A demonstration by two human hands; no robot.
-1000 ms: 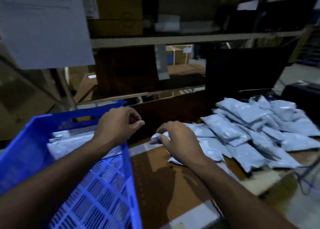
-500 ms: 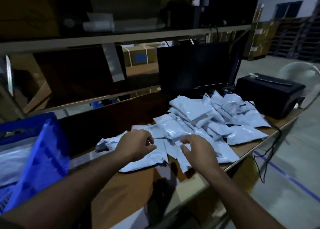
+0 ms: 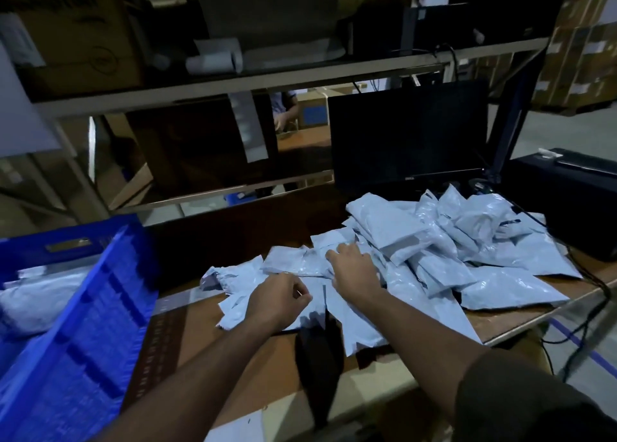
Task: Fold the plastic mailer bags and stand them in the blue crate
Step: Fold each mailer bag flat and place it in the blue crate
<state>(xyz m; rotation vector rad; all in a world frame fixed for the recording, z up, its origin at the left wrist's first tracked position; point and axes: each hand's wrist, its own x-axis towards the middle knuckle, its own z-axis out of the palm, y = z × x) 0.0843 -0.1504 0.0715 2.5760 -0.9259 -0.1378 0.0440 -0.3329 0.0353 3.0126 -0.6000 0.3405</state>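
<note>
Comparing this moment with a second ago, both hands have left the blue crate (image 3: 76, 308) at the lower left of the frame and come across to the heap of mailer bags (image 3: 450, 241) at the centre right. The right hand (image 3: 355, 273) now lies on the near edge of the heap with its fingers curling onto a flat bag (image 3: 300, 261) at the centre; whether it has a firm pinch on the plastic cannot be told from this view. The left hand (image 3: 278, 299) hovers just below and left of it over loose bags, fingers loosely curled and thumb near the forefinger, grasping nothing that shows. Pale bags already sit inside the crate (image 3: 36, 294) at the left edge, so part of the task is done. The heap on the table (image 3: 187, 351) remains large, so much work is judged outstanding. The step in hand is judged to be selecting the next bag for folding. A dark monitor (image 3: 407, 137) stands behind the heap and a black box (image 3: 567, 201) sits at the right edge, clear of the hands.
</note>
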